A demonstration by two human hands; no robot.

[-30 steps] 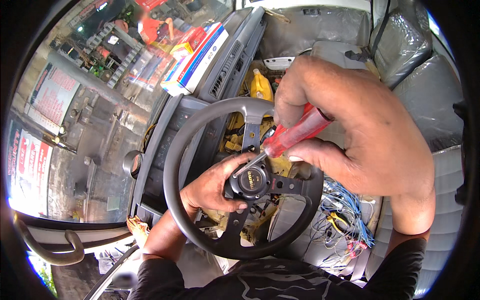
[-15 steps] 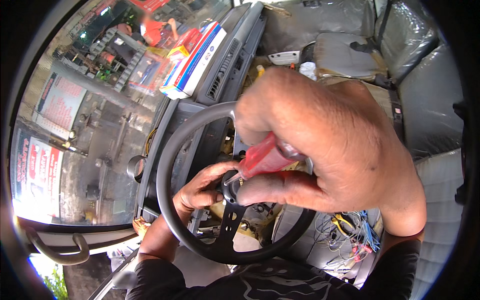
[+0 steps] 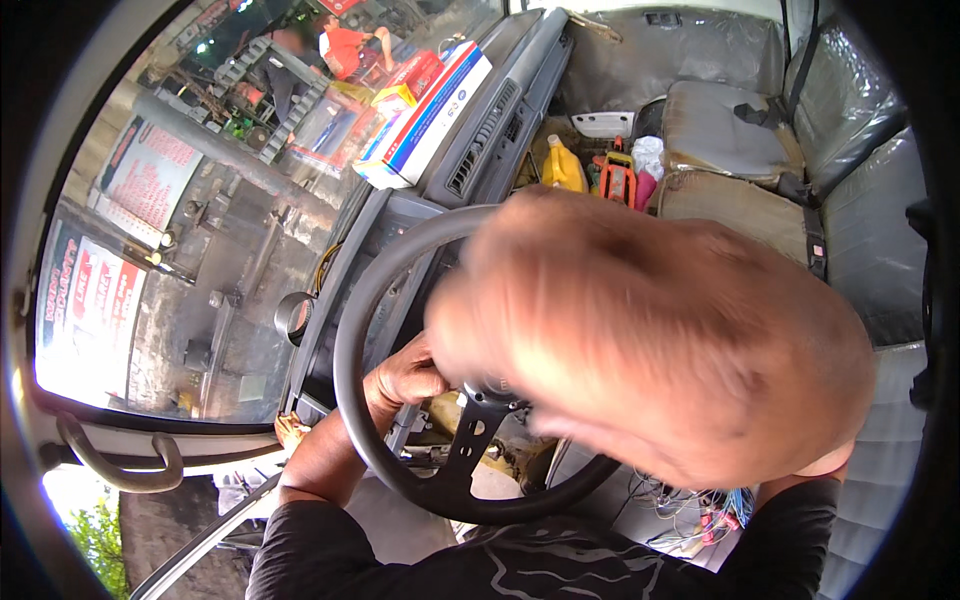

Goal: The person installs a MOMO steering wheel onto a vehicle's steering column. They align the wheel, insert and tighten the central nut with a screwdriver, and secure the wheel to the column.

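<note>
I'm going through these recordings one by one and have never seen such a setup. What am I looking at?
There's no machine: these are a person's bare hands. Every picture comes from one wide fisheye camera on the head, looking down as the person sits at a steering wheel. The left hand reaches under its rim, beside the hub. The right hand is blurred and hides part of the wheel; whether it holds anything can't be seen. A white and blue box lies on the dashboard; tangled wires lie at lower right.

This is a vehicle's cab, with a steering wheel around the left fingers, a dashboard beyond them, windshield to their left, and seats to their right.
</note>
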